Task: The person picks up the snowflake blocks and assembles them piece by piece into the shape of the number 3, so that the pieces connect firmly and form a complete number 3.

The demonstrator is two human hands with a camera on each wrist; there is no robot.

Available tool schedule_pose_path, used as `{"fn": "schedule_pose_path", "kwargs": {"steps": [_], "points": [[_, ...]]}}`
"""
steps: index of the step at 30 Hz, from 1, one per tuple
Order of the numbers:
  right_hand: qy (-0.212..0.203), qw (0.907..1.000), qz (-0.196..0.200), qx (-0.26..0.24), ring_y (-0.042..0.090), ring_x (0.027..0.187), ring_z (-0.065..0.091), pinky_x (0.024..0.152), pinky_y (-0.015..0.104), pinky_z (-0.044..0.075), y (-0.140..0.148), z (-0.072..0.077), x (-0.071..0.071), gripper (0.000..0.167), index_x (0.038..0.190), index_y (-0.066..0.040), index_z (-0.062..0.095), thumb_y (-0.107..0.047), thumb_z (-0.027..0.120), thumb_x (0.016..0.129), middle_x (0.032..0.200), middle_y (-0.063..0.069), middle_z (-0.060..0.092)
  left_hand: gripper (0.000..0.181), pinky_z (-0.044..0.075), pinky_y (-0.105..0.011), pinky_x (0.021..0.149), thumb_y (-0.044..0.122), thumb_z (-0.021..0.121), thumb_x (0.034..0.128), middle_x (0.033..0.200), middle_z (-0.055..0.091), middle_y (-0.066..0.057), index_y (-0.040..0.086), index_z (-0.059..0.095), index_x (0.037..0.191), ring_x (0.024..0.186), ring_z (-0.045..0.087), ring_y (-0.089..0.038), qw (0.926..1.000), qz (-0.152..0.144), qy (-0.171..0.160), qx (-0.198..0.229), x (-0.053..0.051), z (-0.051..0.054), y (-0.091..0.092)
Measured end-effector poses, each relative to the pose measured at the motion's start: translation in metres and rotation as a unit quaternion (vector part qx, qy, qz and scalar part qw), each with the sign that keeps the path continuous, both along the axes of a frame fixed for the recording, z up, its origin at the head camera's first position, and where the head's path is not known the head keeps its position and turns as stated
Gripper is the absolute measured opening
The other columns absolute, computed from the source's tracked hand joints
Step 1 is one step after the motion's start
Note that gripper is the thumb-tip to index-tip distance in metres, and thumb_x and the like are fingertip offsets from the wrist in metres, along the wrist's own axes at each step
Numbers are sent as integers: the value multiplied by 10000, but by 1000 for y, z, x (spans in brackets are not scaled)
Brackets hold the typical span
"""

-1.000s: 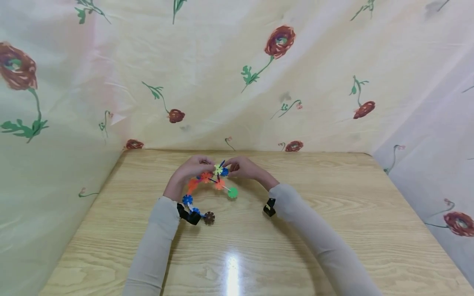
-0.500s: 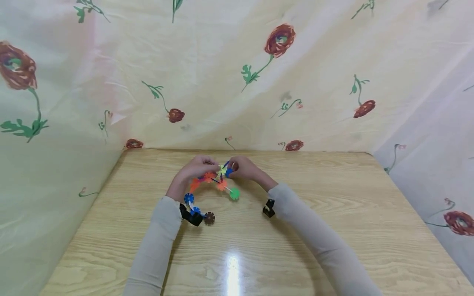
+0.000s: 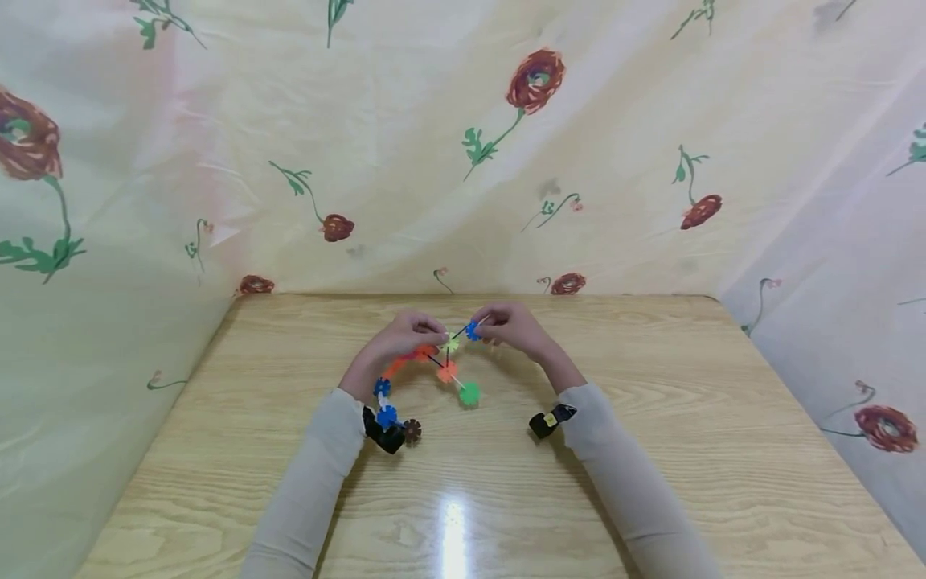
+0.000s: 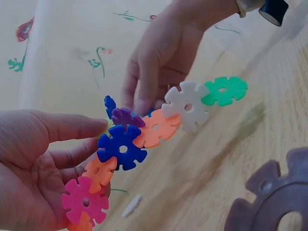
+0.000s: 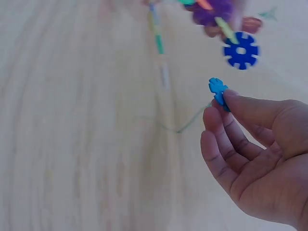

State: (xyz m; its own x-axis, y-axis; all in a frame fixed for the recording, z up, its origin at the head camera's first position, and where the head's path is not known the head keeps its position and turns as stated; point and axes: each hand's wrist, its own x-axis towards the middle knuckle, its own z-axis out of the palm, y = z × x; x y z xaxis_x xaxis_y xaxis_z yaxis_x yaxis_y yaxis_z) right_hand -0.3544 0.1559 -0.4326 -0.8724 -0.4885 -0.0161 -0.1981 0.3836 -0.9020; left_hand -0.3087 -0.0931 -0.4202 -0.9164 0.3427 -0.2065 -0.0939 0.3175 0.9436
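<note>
My left hand [image 3: 405, 338] pinches a chain of notched plastic discs near a yellow-green disc [image 3: 452, 342]. In the left wrist view the linked pieces include a pink disc [image 4: 85, 202], a dark blue disc [image 4: 115, 156], a white disc [image 4: 185, 100] and a green disc [image 4: 225, 90]. My right hand [image 3: 515, 330] pinches a light blue disc [image 5: 217, 87] between thumb and fingertips. In the right wrist view a gap separates it from the chain's dark blue end disc [image 5: 241, 58]. A brown disc [image 3: 412, 432] ends the chain's near side, beside the left wrist.
The wooden table [image 3: 477, 466] lies beneath both hands. A floral cloth [image 3: 405, 161] hangs behind it and along both sides. Black wrist cameras sit at the left cuff [image 3: 387, 437] and right cuff [image 3: 544, 424].
Both hands have shifted right in the head view, the chain with them. My right hand has drawn farther from the left, and the blue disc it pinches now shows away from the yellow-green disc.
</note>
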Motion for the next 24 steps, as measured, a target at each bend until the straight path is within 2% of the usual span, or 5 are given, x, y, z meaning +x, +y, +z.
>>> {"fn": "schedule_pose_path", "kwargs": {"steps": [3, 7, 13, 19, 24], "points": [[-88, 9992, -140, -355, 434, 898, 685, 817, 535, 593, 4, 5, 3, 236, 1182, 16, 698, -104, 685, 979, 914, 101, 751, 223, 523, -263, 749, 221, 666, 1005, 1086, 711, -94, 42, 701, 1133, 957, 661, -186, 10000, -62, 33, 4, 1, -1, 2], [-286, 9975, -293, -578, 394, 900, 696, 884, 589, 568, 7, 9, 4, 265, 1199, 20, 687, -131, 689, 981, 891, 28, 744, 219, 547, -269, 784, 211, 667, 1005, 1057, 716, -83, 37, 701, 1134, 943, 674, -176, 9999, -85, 66, 51, 1, -3, 3], [-471, 9956, -408, -695, 358, 887, 709, 914, 599, 562, 7, 10, 6, 264, 1199, 28, 676, -123, 686, 982, 879, -8, 738, 214, 538, -267, 757, 200, 661, 1008, 1046, 710, -74, 33, 694, 1137, 918, 667, -167, 10000, -16, -6, 94, 0, -4, 3], [-433, 9951, -315, -833, 380, 889, 706, 894, 596, 572, 6, 10, 8, 249, 1190, 41, 677, -94, 681, 981, 876, -7, 743, 208, 550, -269, 770, 195, 660, 1007, 1037, 704, -80, 27, 690, 1127, 960, 676, -234, 9999, 51, -63, 134, 0, -4, 2], [-393, 9956, -200, -826, 392, 890, 699, 848, 521, 600, 5, 10, 10, 241, 1176, 48, 682, -88, 683, 977, 863, -8, 738, 213, 564, -280, 801, 193, 654, 1012, 1038, 704, -84, 17, 685, 1127, 1023, 677, -303, 9999, 36, -35, 148, 0, -4, 2]]}}
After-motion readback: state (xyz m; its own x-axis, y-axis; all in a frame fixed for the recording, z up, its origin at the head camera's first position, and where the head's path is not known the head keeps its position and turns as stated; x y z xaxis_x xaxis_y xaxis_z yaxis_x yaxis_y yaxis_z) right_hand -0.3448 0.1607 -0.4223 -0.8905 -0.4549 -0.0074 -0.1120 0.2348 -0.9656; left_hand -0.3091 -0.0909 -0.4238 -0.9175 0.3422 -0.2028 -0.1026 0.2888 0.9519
